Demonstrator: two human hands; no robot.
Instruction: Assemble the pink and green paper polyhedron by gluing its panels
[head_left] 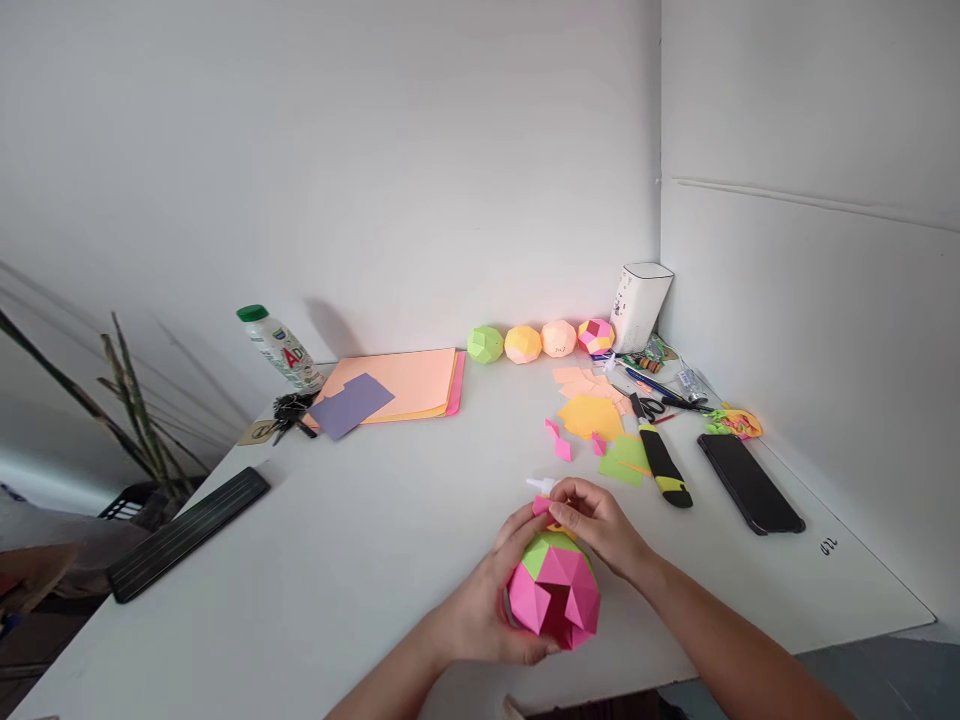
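A faceted paper ball [566, 580], mostly pink with a green band near its top, has a gap in the side facing me. My left hand [499, 605] wraps round its left side, thumb below and fingers over the top. At the ball's far upper edge, my right hand [596, 522] pinches a small pink paper piece [543, 505]. Some orange paper shows under those fingertips. Just beyond the fingers lies a white nozzle tip [538, 485], its body mostly hidden by my right hand.
Small pink pieces [562, 450], orange sheets [592, 415] and green paper [622, 460] lie ahead. A utility knife [664, 465] and a black phone [750, 483] are at right. Several finished paper balls [523, 344] line the wall. Coloured sheets [405, 380] and a bottle [281, 348] stand left.
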